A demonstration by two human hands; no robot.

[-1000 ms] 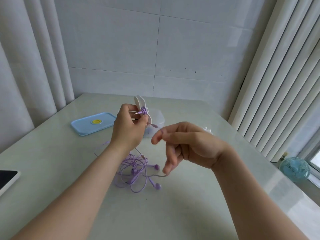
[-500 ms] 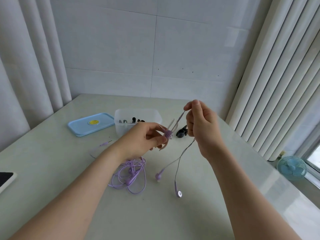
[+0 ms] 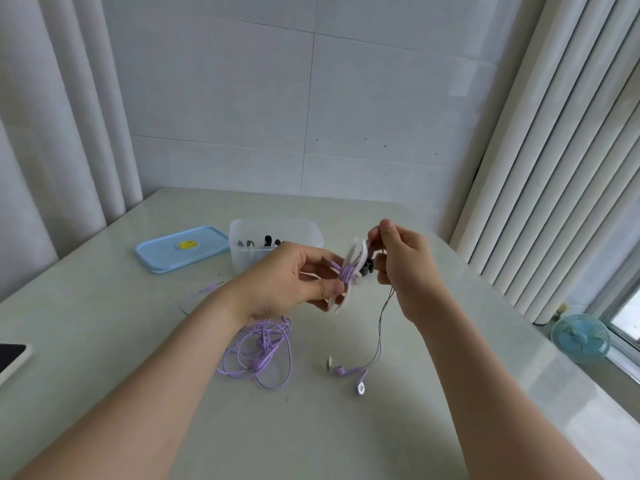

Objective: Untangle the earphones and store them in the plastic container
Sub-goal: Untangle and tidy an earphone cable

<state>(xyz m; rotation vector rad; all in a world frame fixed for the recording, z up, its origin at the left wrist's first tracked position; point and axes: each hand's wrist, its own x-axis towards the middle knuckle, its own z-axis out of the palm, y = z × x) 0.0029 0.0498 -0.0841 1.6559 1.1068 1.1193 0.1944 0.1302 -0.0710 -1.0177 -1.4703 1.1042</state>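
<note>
Nearest on the pale glossy table (image 3: 311,427) lie two pale purple earbuds (image 3: 346,373), side by side and resting on the surface. A thin cable (image 3: 380,327) rises from them to the right hand (image 3: 403,268). To their left, apart from them, sits a loose tangle of pale purple cable (image 3: 259,351), partly under the left wrist. A dark-screened phone (image 3: 10,358) shows at the left edge of the table. Above the table, the left hand (image 3: 287,278) grips a white flat plastic cord winder (image 3: 353,261) between thumb and curled fingers; several turns of purple cable are wound round its middle. The winder is motion-blurred and its exact shape cannot be told. The right hand is closed, thumb and forefinger pinching the cable at the winder's upper end, with the remaining fingers curled in. Behind the hands stands a clear rectangular plastic container (image 3: 275,233), uncovered, with small dark items inside; none of the purple earphone cable is seen in it. Just beside it on the left lies a light blue rectangular plastic lid (image 3: 162,252) bearing a round yellow sticker. Beyond are a white tiled wall (image 3: 311,98) and white curtains (image 3: 62,116). A small light blue fan (image 3: 580,337) stands low at the right, off the table.
</note>
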